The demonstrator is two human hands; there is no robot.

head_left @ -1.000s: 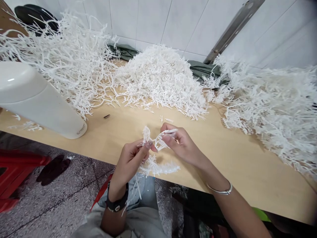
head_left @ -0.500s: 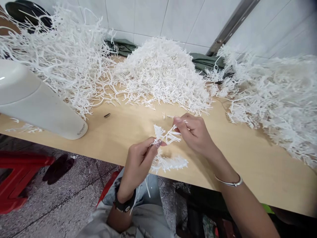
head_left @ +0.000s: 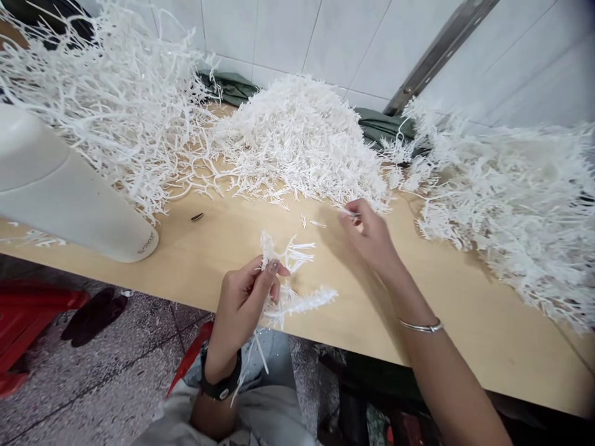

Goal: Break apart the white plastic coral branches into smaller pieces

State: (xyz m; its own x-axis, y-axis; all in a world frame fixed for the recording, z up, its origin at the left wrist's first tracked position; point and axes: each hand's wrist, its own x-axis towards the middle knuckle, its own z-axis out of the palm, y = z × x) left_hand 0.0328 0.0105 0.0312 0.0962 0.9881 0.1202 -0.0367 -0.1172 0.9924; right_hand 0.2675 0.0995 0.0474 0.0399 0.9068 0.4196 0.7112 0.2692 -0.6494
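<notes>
My left hand [head_left: 248, 294], near the table's front edge, is closed on a white branched plastic sprig [head_left: 297, 253], whose thin prongs stick out to the right. Below it lies another bristly white branch [head_left: 307, 303], partly hidden behind the fingers. My right hand [head_left: 369, 235] is raised apart from the left, by the front of the middle pile, thumb and fingers pinching a small white twig [head_left: 351, 214]. Two tiny white twigs [head_left: 317, 223] lie on the table just left of it. The heaped middle pile [head_left: 307, 142] consists of short white twigs.
A white bottle [head_left: 79, 192] stands at the left, before a pile of long white branches [head_left: 116, 118]. Another white pile [head_left: 511, 198] covers the right side. A small dark object [head_left: 197, 217] rests on the wooden table [head_left: 223, 241]. A tiled wall [head_left: 279, 37] rises behind.
My right hand has moved up and away from the left with a small white twig. My left hand has shifted slightly left, still holding the sprig. A second tiny twig now shows on the table.
</notes>
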